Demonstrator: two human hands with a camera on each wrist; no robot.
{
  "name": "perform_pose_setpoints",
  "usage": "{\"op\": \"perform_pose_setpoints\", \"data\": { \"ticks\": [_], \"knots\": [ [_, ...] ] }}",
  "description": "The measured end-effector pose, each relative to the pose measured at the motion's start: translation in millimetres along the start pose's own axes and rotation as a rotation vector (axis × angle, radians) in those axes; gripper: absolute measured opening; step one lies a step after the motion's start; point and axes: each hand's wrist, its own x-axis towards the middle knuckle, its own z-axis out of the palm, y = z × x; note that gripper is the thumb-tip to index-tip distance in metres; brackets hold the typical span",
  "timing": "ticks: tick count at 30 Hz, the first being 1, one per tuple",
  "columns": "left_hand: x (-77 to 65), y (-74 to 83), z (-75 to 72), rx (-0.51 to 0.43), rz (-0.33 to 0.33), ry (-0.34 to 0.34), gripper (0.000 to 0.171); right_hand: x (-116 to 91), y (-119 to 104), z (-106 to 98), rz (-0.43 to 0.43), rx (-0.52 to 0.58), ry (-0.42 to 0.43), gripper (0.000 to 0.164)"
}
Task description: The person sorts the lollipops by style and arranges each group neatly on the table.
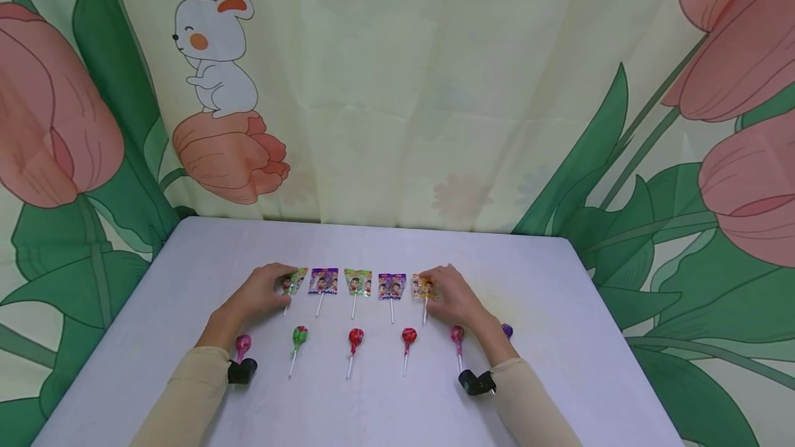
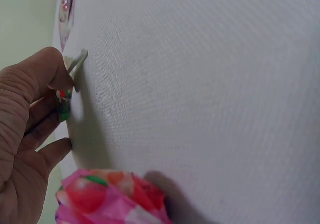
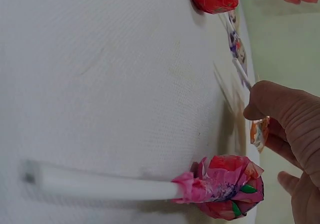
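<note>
At the left end of the back row, my left hand (image 1: 259, 293) pinches a flat lollipop in a green printed wrapper (image 1: 297, 281). Its white stick (image 2: 80, 61) pokes out past the thumb in the left wrist view, and the fingers hide part of the wrapper. My right hand (image 1: 456, 299) grips an orange-wrapped flat lollipop (image 1: 425, 287) at the row's right end, thumb and fingers on either side of it; the stick (image 3: 242, 73) points away from the thumb. Between the hands lie a purple-wrapped lollipop (image 1: 324, 281), a green one (image 1: 358, 283) and another purple one (image 1: 392, 286).
Round lollipops form a nearer row: pink (image 1: 243, 344) by the left wrist, green (image 1: 300, 336), two red (image 1: 356, 339), pink (image 1: 457, 335) beside the right forearm, and purple (image 1: 507, 330) partly behind it. A white table (image 1: 348, 419) holds everything, with a printed curtain (image 1: 397, 88) behind.
</note>
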Motion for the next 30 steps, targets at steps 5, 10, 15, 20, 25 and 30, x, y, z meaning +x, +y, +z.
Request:
{"op": "perform_pose_setpoints", "data": {
  "ticks": [5, 10, 15, 20, 25, 30],
  "knots": [
    [-0.5, 0.2, 0.3, -0.009, -0.007, -0.002, 0.064, 2, 1, 3, 0.005, -0.002, -0.007, 0.051],
    [-1.2, 0.8, -0.1, -0.005, -0.01, -0.005, 0.064, 3, 4, 5, 0.002, 0.001, -0.011, 0.051],
    [-0.8, 2.0, -1.0, 0.009, -0.014, -0.009, 0.064, 3, 6, 4, -0.01, 0.006, -0.013, 0.05],
    [0.0, 3.5, -2.4, 0.012, -0.02, -0.023, 0.064, 0, 6, 2, -0.023, -0.001, -0.012, 0.049],
    [-0.3, 2.2, -3.1, 0.002, -0.019, -0.031, 0.065, -7, 0, -1, -0.045, 0.033, 0.014, 0.048],
    [-1.4, -0.3, -3.1, -0.016, -0.017, -0.034, 0.065, -17, -7, -1, -0.029, 0.101, 0.045, 0.049]
  ]
}}
